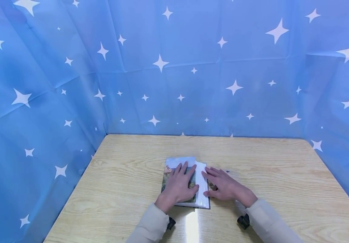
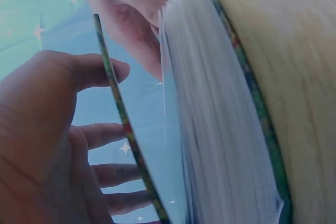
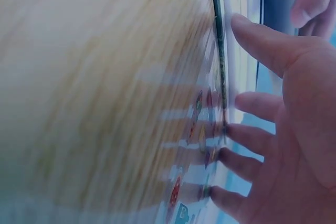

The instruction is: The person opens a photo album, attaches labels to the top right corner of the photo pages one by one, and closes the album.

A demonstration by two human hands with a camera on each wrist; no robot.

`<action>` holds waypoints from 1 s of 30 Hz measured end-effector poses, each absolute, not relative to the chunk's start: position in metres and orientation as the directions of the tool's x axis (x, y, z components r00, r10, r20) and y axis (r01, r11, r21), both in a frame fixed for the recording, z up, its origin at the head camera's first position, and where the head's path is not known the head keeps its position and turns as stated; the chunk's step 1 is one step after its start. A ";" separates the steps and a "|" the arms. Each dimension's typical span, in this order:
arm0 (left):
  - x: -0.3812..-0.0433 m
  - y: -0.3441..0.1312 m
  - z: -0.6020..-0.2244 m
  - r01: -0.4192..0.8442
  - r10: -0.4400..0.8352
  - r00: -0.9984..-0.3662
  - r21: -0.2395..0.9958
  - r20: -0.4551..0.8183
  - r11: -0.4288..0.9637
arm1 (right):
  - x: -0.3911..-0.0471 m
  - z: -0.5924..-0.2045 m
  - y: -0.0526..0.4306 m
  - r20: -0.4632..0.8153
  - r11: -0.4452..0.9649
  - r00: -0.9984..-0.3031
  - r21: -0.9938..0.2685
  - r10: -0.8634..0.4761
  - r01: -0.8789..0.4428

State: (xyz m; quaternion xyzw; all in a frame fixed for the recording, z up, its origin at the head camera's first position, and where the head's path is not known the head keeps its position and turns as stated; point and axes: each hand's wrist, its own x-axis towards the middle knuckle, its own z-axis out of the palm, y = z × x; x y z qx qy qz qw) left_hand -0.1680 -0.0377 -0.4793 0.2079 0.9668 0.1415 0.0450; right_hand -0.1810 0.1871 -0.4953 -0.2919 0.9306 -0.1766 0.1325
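A thick album (image 1: 203,182) with a picture cover (image 1: 189,161) and clear plastic pages (image 2: 205,103) lies on the wooden table. Its front cover stands slightly raised, with a gap above the pages in the left wrist view. My left hand (image 1: 178,185) rests on that cover, fingers spread and fairly straight. Beside the album's right edge is my right hand (image 1: 223,184), its fingers extended and the fingertips right at the edge. Under the right hand, a clear sheet with colourful stickers (image 3: 175,195) lies on the table.
The light wooden table (image 1: 125,175) stretches out around the album. A blue curtain with white stars (image 1: 192,87) hangs behind it and along both sides. A dark wrist device (image 1: 243,221) sits by the right sleeve (image 1: 271,219).
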 end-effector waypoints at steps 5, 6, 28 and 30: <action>-0.167 -0.041 -0.473 0.379 0.411 -0.911 0.345 -0.023 0.859 | -0.181 -0.494 0.186 -0.149 0.766 -0.795 -0.416 -0.588 -0.489; -0.166 -0.042 -0.471 0.378 0.411 -0.911 0.357 -0.021 0.854 | -0.181 -0.494 0.186 -0.155 0.771 -0.797 -0.414 -0.583 -0.484; -0.168 -0.075 -0.450 0.372 0.431 -0.901 0.596 0.048 0.711 | -0.182 -0.494 0.186 -0.150 0.773 -0.800 -0.408 -0.582 -0.486; -0.167 -0.079 -0.448 0.372 0.432 -0.900 0.617 0.057 0.693 | -0.182 -0.494 0.186 -0.151 0.774 -0.800 -0.408 -0.581 -0.485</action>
